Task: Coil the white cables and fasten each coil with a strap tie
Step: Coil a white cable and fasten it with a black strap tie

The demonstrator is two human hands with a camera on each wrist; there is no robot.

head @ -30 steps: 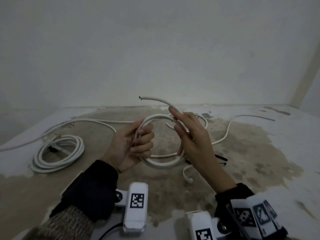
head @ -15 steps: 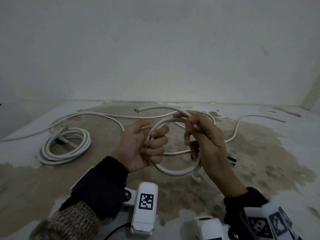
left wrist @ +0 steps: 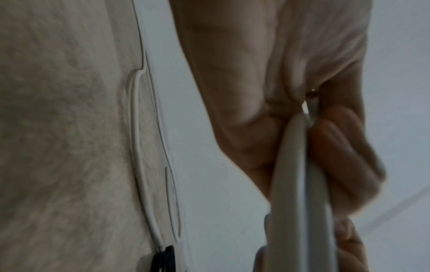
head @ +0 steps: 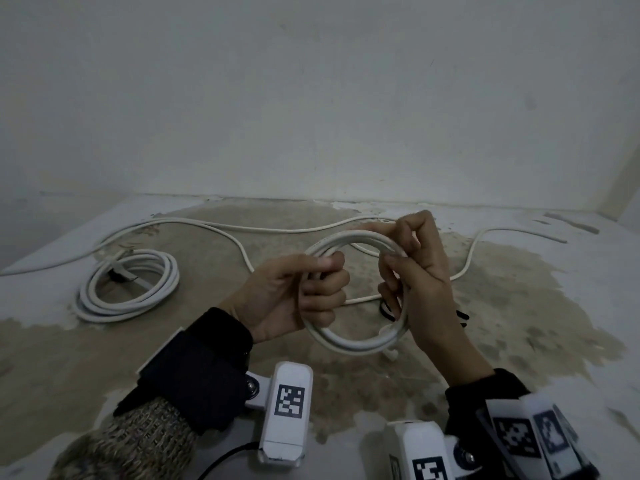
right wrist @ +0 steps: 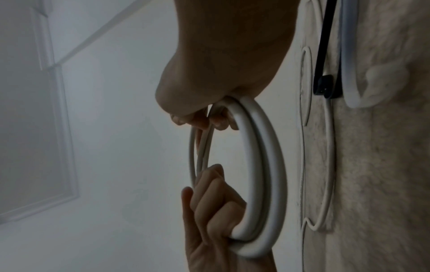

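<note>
L hand [head: 294,299] has its fingers curled round the left side of the small coil [head: 349,341], clamping the loops in one bundle, prob so they can't spring apart; the left wrist view shows the white strands running between palm and fingertips [left wrist: 337,147]. R hand [head: 419,275] is on the opposite side, thumb and fingers curled over the top-right arc of the same coil, which I'd read as tucking the last bit of cable into the ring w/ the others. From the right wrist view the coil looks like abt two or three turns, held up off the surface, both hands gripping it at opposite sides, so the ring keeps its shape and neither hand is free yet. Just below and behind the R hand, on the stained table [head: 519,323], lies a black strap tie [right wrist: 324,55], partly hidden in the head view; handy spot, since one hand only has to drop a little to pick it up once the other can hold the coil alone. Further left sits a finished coil [head: 128,285], already bound w/ a dark tie [head: 119,277], parked well apart from the work. A long loose cable [head: 277,230] snakes across the back of the table toward the wall [head: 311,98], not yet coiled. So: one done, one nearly wound, tie not yet on.
</note>
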